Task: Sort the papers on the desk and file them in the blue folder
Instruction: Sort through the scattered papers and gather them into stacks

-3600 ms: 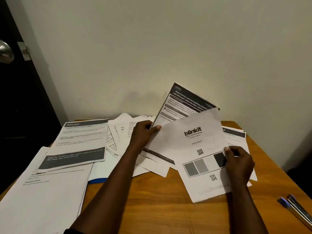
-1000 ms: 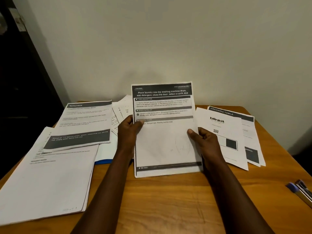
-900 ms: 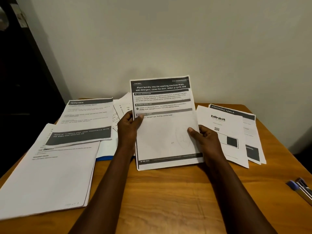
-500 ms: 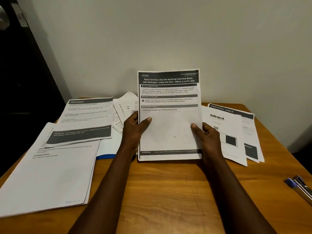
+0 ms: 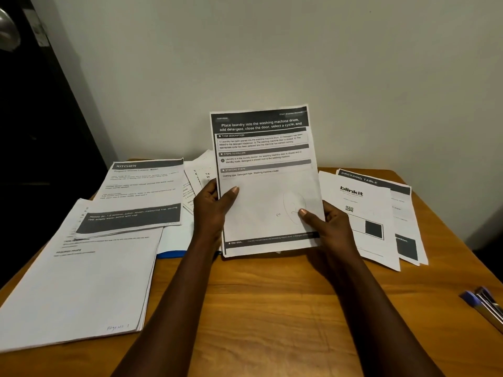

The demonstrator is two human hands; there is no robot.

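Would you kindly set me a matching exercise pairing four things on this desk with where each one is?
1. white laundry-instruction sheet
2. white blinkit sheet
3. white KITCHEN sheet
4. blue-capped pen

A. right edge of the wooden desk
B. atop the left paper pile
C. held by left hand and right hand
D. lying flat beside the right hand

Pairs: 1-C, 2-D, 3-B, 4-A

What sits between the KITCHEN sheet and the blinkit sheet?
Head view: the laundry sheet, gripped by the left hand and right hand, plus fanned papers beyond the left hand.
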